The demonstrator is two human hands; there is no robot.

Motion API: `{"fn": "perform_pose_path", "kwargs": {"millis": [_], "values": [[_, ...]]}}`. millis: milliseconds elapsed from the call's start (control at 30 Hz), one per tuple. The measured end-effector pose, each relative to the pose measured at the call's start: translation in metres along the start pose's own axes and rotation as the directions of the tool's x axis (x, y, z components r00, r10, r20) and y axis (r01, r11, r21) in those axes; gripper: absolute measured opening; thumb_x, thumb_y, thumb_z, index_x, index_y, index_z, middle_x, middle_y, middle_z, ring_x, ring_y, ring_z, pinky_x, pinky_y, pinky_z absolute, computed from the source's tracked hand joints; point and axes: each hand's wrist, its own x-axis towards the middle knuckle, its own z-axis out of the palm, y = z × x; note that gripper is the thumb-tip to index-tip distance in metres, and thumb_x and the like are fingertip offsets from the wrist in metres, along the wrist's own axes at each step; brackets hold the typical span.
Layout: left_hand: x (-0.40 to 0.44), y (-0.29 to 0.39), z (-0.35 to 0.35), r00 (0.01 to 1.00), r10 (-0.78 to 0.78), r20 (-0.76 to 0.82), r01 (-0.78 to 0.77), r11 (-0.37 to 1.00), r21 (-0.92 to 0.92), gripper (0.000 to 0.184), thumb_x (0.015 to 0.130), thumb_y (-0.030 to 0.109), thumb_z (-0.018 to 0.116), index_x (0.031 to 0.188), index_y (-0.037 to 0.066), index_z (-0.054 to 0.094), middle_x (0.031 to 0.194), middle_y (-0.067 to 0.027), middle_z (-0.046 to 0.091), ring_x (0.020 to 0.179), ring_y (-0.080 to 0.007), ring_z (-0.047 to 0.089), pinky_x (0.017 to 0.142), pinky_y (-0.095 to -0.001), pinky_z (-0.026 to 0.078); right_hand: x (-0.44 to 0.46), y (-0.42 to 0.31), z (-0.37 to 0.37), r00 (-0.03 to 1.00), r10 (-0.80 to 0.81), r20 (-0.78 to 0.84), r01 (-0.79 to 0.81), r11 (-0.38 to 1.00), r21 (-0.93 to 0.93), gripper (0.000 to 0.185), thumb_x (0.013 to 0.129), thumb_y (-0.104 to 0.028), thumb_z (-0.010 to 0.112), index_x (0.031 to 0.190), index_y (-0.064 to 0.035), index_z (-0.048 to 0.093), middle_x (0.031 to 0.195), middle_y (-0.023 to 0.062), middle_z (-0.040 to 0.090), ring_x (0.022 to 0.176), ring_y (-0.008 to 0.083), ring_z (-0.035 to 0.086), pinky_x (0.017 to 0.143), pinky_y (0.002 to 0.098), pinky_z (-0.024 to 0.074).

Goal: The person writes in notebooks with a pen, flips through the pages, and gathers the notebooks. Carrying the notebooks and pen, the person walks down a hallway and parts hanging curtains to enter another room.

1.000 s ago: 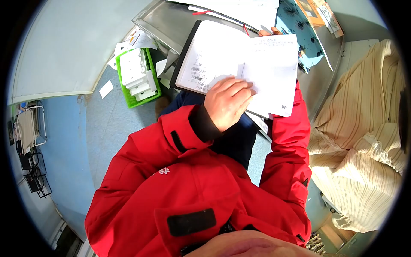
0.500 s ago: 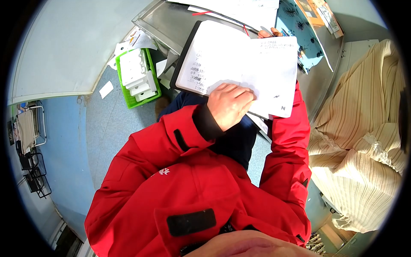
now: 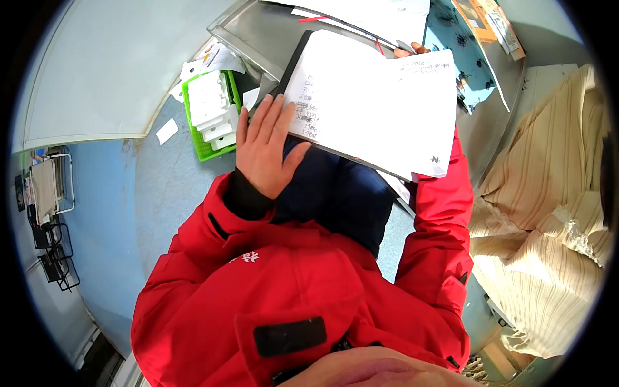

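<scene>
"Starting big: what's different versus a second ago?"

"Counter point(image 3: 255, 39) unchanged: papers point(image 3: 374, 11) along the far edge, blue sheet point(image 3: 469, 51) toward the right edge. Open notebook point(image 3: 367, 103) holds its spot against it, overlapping the near edge, lower side above the lap. Whole view is offset slightly; I read that as camera."

"Hands?"

"Left hand point(image 3: 261, 145) is the change. It's off the lower part of the gutter and out at the notebook's left edge. Both pages are uncovered now apart from that margin. For the page handling, my read: no visible hand steadies the middle."

"Grip?"

"Left is released. Fingers extended, tips at the left edge, index reaching onto the page margin, thumb just beside the lower edge. Pressing or hovering, can't tell. Right hand point(image 3: 419, 48) shows only fingers past the notebook's top edge, same as before; can't tell its hold."

"Notebook vs hands?"

"Mostly to the right of the left palm, on the near side of the right fingers. Smallest bit: red strip point(image 3: 379, 46) at the top edge, just left of those fingers."
</scene>
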Motion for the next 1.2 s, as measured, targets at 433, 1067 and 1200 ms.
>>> {"fn": "perform_pose_path", "kwargs": {"millis": [433, 1067, 1200], "values": [[0.004, 0.004, 0.015, 0.998, 0.059, -0.017, -0.06, 0.997, -0.039, 0.053, 0.085, 0.033, 0.063, 0.129, 0.007, 0.053, 0.135, -0.0111, 0.051, 0.128, -0.0284, 0.044, 0.108, -0.0482, 0.028, 0.005, 0.025, 0.009, 0.983, -0.173, -0.055, 0.15, 0.944, -0.295, 0.053, 0.094, -0.04, 0.052, 0.132, -0.0045, 0.042, 0.121, 0.0166, 0.059, 0.106, 0.0207, 0.06, 0.077, 0.0274, 0.0547], [0.003, -0.014, 0.016, 0.996, -0.066, -0.056, 0.038, 0.915, -0.401, 0.06, 0.079, 0.013, 0.068, 0.133, 0.001, 0.045, 0.137, -0.0211, 0.046, 0.125, -0.0377, 0.045, 0.105, -0.041, 0.036, 0.017, 0.033, 0.011, 0.978, -0.205, 0.026, 0.203, 0.926, -0.319, 0.057, 0.094, -0.042, 0.048, 0.132, 0.0006, 0.044, 0.112, 0.017, 0.063, 0.093, 0.018, 0.066, 0.061, 0.0238, 0.0582], [0.004, -0.014, 0.016, 0.995, -0.082, -0.051, 0.053, 0.908, -0.416, 0.059, 0.079, 0.013, 0.068, 0.133, 0.001, 0.045, 0.136, -0.0212, 0.047, 0.125, -0.0371, 0.045, 0.105, -0.0406, 0.035, 0.012, 0.023, 0.015, 0.984, -0.167, 0.068, 0.18, 0.909, -0.376, 0.063, 0.091, -0.048, 0.051, 0.134, -0.0018, 0.043, 0.121, 0.0166, 0.058, 0.1, 0.0167, 0.064, 0.064, 0.0215, 0.0578]]}}
